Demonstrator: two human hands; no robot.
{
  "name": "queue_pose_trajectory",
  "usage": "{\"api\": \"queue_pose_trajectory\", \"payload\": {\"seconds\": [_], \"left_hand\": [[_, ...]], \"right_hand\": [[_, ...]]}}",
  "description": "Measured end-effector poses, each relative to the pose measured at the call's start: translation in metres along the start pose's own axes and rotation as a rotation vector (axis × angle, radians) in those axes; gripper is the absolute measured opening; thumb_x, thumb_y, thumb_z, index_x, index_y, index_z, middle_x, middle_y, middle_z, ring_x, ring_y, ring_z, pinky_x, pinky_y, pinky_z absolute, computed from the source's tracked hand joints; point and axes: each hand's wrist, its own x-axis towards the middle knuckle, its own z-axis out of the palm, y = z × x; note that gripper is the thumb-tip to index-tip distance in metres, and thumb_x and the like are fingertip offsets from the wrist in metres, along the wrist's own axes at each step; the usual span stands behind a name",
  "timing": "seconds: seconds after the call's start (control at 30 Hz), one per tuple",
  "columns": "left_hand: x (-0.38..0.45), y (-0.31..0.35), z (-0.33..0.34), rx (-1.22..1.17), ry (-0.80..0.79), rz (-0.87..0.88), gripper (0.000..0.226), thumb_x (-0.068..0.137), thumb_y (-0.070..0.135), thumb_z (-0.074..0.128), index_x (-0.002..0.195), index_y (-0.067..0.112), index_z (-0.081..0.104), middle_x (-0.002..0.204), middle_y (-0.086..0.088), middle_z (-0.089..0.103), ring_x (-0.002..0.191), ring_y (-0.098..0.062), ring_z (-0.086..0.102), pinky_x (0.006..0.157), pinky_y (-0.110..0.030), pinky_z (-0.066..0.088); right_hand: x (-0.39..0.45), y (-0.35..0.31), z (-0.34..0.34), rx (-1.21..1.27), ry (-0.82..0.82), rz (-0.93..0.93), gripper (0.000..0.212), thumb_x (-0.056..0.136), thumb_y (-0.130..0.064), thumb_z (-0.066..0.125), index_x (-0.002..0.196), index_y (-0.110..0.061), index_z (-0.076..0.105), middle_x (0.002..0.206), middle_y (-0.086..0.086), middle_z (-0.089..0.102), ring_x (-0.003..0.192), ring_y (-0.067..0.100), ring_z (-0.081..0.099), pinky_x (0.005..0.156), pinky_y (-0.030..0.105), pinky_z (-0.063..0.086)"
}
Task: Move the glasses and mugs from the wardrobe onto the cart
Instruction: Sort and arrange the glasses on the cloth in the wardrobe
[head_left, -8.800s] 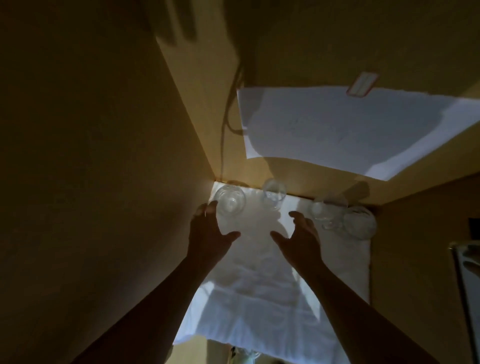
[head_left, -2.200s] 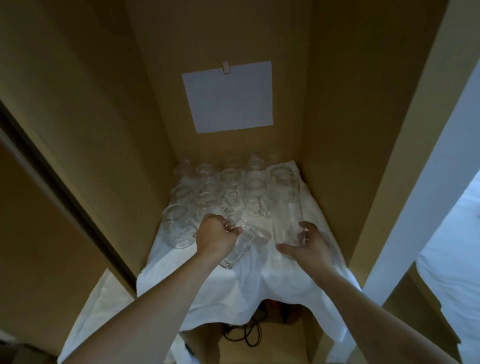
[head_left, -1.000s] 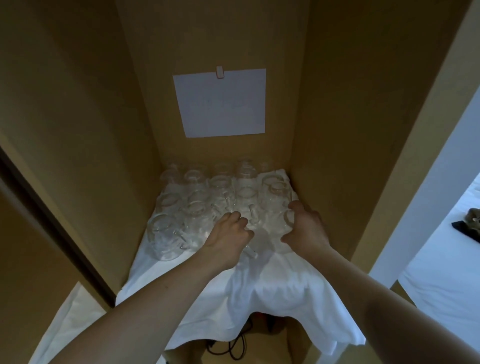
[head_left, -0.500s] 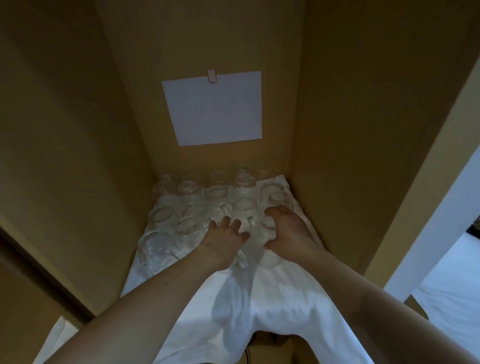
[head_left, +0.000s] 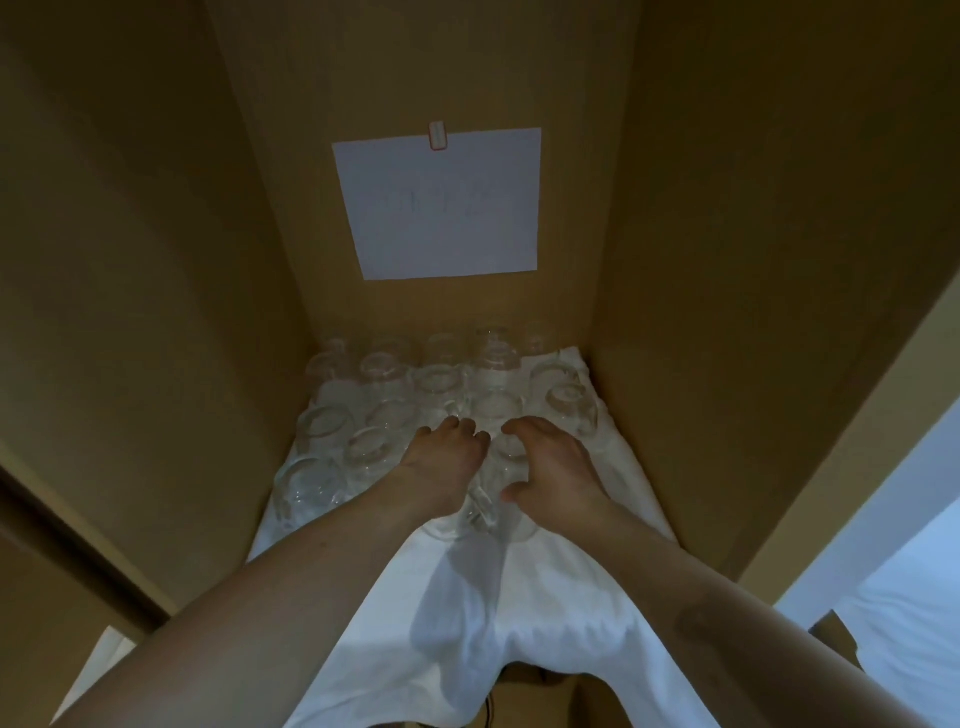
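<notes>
Single head-worn view, angled steeply down into the wardrobe (head_left: 727, 260), close above its shelf

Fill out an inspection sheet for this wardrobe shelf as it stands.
Surface: white cloth covers the wardrobe shelf, its front edge draping down.
Job's things: clear glasses and mugs crowd the back in rows; one mug sits nearest the front, between the hands.
Clutter: nothing seen.
Hands: left hand and right hand both rest among the glassware, fingers curled; grip unclear.
Cables: dark cable below the cloth edge.
Surroundings: tan wardrobe walls; paper sheet clipped to the back.
</notes>
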Motion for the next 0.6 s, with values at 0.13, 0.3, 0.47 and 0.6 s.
{"api": "queue_pose_trajectory", "payload": {"seconds": [0.13, 0.3, 0.47, 0.6], "left_hand": [[-0.001, -0.005, -0.001, -0.019, -0.031, -0.012, 0.059, 0.073, 0.002, 0.073, 0.127, 0.012, 0.049, 0.120, -0.005, 0.052, 0.112, -0.023, 0.052, 0.074, -0.031, 0.036], [-0.006, -0.007, 0.007, -0.112, 0.020, -0.034, 0.065, 0.073, -0.001, 0.070, 0.132, 0.009, 0.044, 0.122, -0.008, 0.056, 0.111, -0.026, 0.053, 0.075, -0.030, 0.042], [-0.019, -0.009, 0.016, -0.089, 0.120, -0.081, 0.070, 0.072, 0.005, 0.074, 0.135, 0.010, 0.043, 0.131, -0.007, 0.050, 0.122, -0.025, 0.047, 0.097, -0.033, 0.046], [-0.029, -0.006, 0.017, -0.156, 0.176, -0.110, 0.074, 0.069, 0.011, 0.078, 0.135, 0.011, 0.046, 0.134, -0.005, 0.050, 0.124, -0.024, 0.044, 0.100, -0.033, 0.044]], "right_hand": [[0.003, -0.002, 0.003, 0.013, 0.009, -0.007, 0.074, 0.077, -0.017, 0.082, 0.144, -0.018, 0.049, 0.142, -0.002, 0.054, 0.120, 0.016, 0.057, 0.096, 0.019, 0.041], [0.005, 0.000, 0.004, 0.026, 0.012, 0.006, 0.070, 0.078, -0.017, 0.083, 0.140, -0.015, 0.052, 0.139, 0.000, 0.057, 0.118, 0.017, 0.058, 0.095, 0.020, 0.042], [0.006, -0.001, 0.001, 0.035, -0.023, 0.010, 0.071, 0.079, -0.020, 0.084, 0.141, -0.016, 0.050, 0.142, 0.001, 0.054, 0.123, 0.019, 0.055, 0.100, 0.024, 0.042], [0.001, 0.001, -0.003, 0.014, -0.083, -0.009, 0.076, 0.082, -0.024, 0.082, 0.147, -0.018, 0.042, 0.148, -0.001, 0.047, 0.130, 0.019, 0.049, 0.105, 0.027, 0.040]]}}
